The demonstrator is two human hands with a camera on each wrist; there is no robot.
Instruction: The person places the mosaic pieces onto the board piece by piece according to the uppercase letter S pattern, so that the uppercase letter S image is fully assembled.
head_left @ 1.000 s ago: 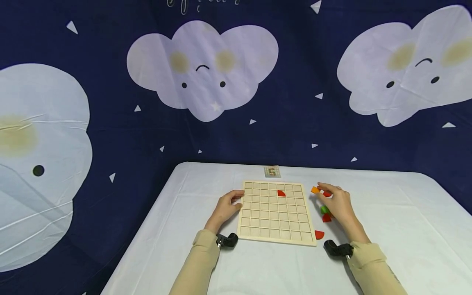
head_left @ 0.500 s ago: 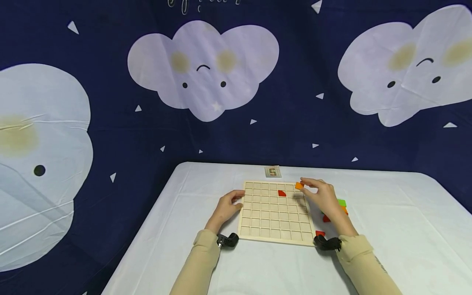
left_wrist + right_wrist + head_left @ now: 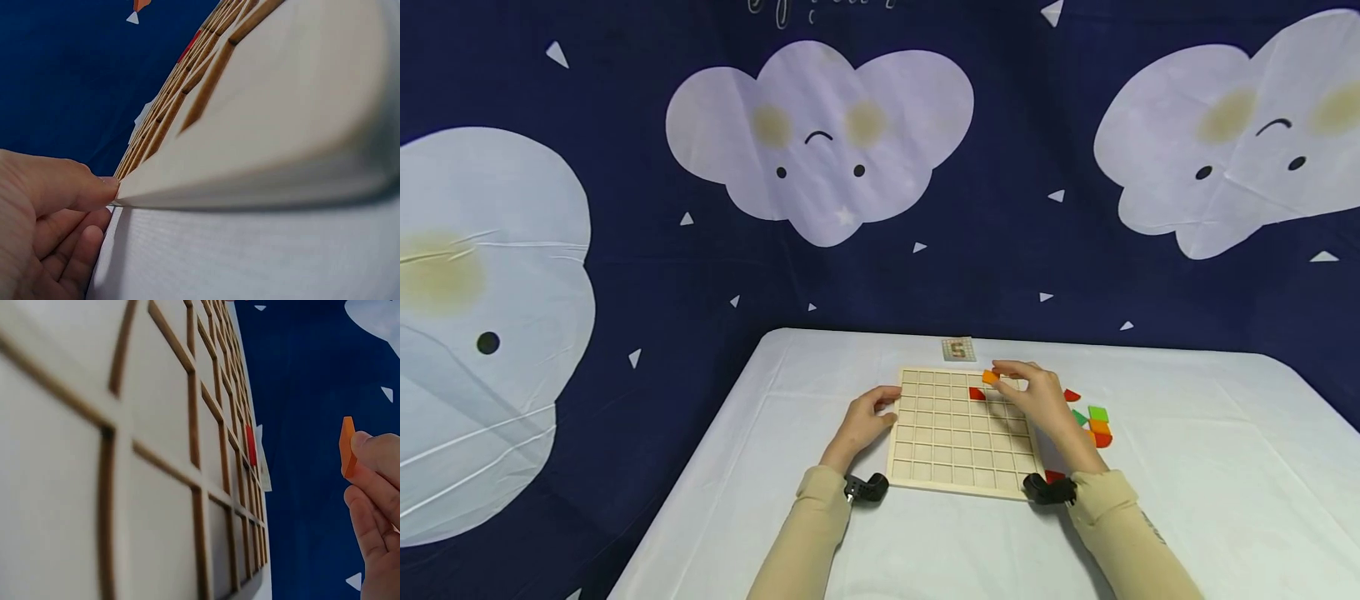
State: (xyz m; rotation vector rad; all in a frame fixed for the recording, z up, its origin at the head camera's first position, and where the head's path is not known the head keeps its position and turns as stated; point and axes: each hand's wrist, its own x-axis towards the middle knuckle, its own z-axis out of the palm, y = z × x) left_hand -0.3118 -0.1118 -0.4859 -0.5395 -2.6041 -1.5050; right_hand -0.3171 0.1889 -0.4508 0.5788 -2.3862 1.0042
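Observation:
A pale wooden grid board [image 3: 951, 432] lies on the white-covered table. My left hand [image 3: 859, 427] rests at its left edge, thumb and fingers apart, touching the side; the left wrist view shows the thumb [image 3: 94, 190] against the rim. Between thumb and fingers, my right hand [image 3: 1037, 400] pinches an orange square tile [image 3: 990, 377] above the board's far part. The right wrist view shows this orange tile [image 3: 348, 447] nearly edge-on. A red quarter-round tile [image 3: 977, 393] sits in a board cell, just nearer than the held tile. How high the tile hangs is unclear.
Right of the board lie loose tiles: a green square [image 3: 1098, 413], an orange square [image 3: 1100, 426], red pieces [image 3: 1072, 395] and others partly behind my right forearm. A small pattern card [image 3: 958, 349] lies beyond the board. A dark blue cloud-print cloth [image 3: 850, 283] hangs behind.
My right hand has lifted the orange tile from the loose pieces and carried it left over the board's far part. My left hand has stayed at the board's edge.

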